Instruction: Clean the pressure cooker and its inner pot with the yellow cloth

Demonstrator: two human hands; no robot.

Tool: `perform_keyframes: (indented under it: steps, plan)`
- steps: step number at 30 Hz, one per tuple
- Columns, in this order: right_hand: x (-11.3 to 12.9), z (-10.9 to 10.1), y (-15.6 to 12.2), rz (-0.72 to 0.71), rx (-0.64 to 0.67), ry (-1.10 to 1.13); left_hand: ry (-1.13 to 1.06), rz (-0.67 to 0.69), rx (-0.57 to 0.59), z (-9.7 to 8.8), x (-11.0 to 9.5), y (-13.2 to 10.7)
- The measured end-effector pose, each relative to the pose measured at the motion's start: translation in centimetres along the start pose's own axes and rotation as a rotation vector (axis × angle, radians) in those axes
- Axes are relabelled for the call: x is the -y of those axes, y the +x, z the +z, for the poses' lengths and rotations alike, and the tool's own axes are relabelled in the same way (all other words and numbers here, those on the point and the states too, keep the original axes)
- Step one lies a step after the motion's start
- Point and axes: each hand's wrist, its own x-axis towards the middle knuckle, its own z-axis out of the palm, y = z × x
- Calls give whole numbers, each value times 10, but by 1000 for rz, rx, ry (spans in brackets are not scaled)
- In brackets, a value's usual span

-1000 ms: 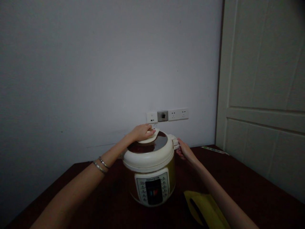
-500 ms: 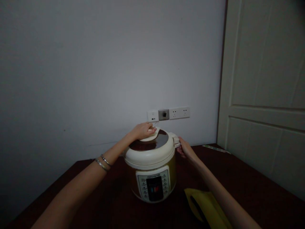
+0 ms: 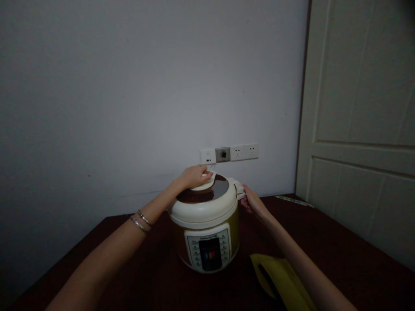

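A cream and brown electric pressure cooker [image 3: 207, 233] stands on a dark red-brown table [image 3: 324, 242], its control panel facing me. My left hand [image 3: 193, 176] lies on top of the lid, fingers wrapped over the cream lid handle [image 3: 204, 185]. My right hand [image 3: 252, 201] is at the cooker's right side, fingers closed against the cream side handle [image 3: 239, 190]. Two bracelets circle my left wrist.
A yellow cloth-like item [image 3: 282, 280] lies on the table in front right of the cooker. A row of wall sockets [image 3: 228, 153] sits on the white wall just behind. A cream door [image 3: 359, 129] stands at the right. A thin strip [image 3: 293, 201] lies at the table's far right.
Both hands keep their holds on the cooker. The view has drifted slightly, so the cooker sits a little higher in frame.
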Motion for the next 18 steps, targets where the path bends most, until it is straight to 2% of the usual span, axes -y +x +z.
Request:
perform_keyframes:
  steps: [18]
  plan:
    - [-6,-2,4,-18,-1,16,43,-133,3,2,-7,-1]
